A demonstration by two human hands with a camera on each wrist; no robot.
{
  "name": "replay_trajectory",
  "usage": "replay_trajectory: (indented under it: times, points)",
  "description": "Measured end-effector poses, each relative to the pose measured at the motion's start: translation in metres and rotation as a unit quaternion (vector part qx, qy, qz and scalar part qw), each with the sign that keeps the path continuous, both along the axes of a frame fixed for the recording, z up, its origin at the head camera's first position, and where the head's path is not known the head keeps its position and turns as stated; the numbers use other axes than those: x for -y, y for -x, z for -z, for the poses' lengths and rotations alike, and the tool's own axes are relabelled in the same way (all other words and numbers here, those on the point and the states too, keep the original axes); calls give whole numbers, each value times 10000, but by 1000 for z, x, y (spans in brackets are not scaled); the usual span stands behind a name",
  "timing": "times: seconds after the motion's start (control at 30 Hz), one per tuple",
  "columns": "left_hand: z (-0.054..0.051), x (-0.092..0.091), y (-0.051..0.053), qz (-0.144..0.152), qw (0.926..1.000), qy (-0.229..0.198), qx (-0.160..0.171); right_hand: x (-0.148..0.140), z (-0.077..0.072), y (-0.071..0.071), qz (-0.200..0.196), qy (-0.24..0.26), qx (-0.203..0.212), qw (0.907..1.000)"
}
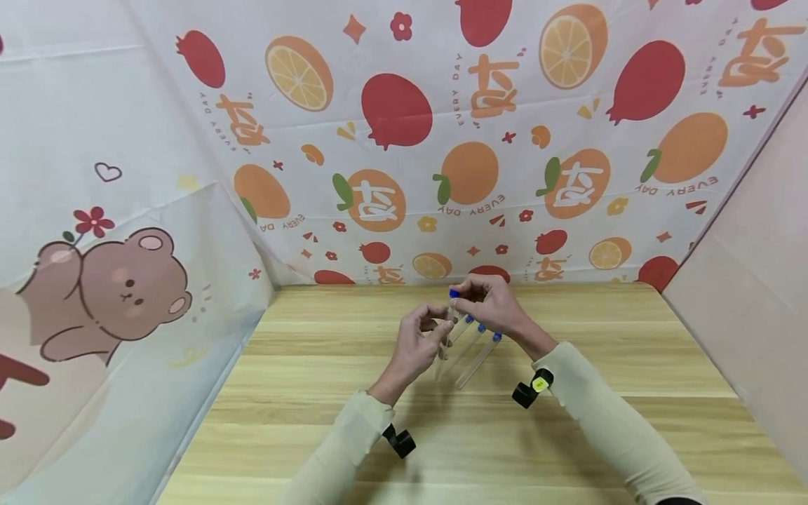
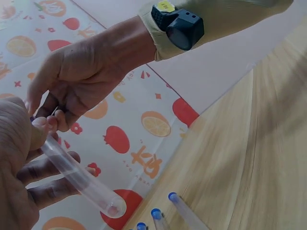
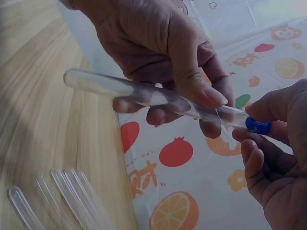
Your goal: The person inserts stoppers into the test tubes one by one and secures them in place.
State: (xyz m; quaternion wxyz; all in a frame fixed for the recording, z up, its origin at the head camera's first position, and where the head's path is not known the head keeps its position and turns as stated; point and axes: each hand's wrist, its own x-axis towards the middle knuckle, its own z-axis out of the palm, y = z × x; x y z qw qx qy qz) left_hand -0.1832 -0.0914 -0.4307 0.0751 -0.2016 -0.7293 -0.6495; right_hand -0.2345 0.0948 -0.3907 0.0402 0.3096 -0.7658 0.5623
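A clear test tube (image 3: 158, 98) with a blue cap (image 3: 258, 125) is held up above the table. My left hand (image 1: 419, 341) grips the tube's body between thumb and fingers, near the capped end. With thumb and fingertips, my right hand (image 1: 489, 303) pinches the blue cap, which sits at the tube's mouth. The tube looks empty. Below the hands, several more clear tubes (image 1: 477, 365) with blue caps lie side by side on the table. In the left wrist view, the right hand (image 2: 81, 72) hides most of the cap.
The wood-grain table (image 1: 568, 442) extends around the tubes. A fruit-printed cloth (image 1: 442, 231) hangs behind its far edge, and a cloth with a bear print (image 1: 135, 284) stands at the left. Pale sheeting (image 1: 751, 266) rises on the right. Both wrists carry black cameras.
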Motion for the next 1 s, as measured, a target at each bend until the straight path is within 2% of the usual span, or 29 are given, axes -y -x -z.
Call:
replay_trajectory:
  times: [0.1,0.27,0.5,0.63,0.8,1.0]
  points:
    - [2,0,2,-68,10000,-52,-9,1,1,0,43,3,-33,10000]
    - [4,-1,5,-14,9998,-128,146,-2,3,2,-18,-81,-109,9999]
    - [3,1,9,-1,9997,-16,239,-10,2,12,-32,-70,-159,9998]
    - [6,7,10,-82,9993,173,310,-15,-1,19,278,13,2,9996]
    - [12,16,10,-128,9976,312,600,-21,-4,30,706,120,221,9972]
    - [14,29,13,8,9971,395,657,-21,-4,41,840,112,487,9952]
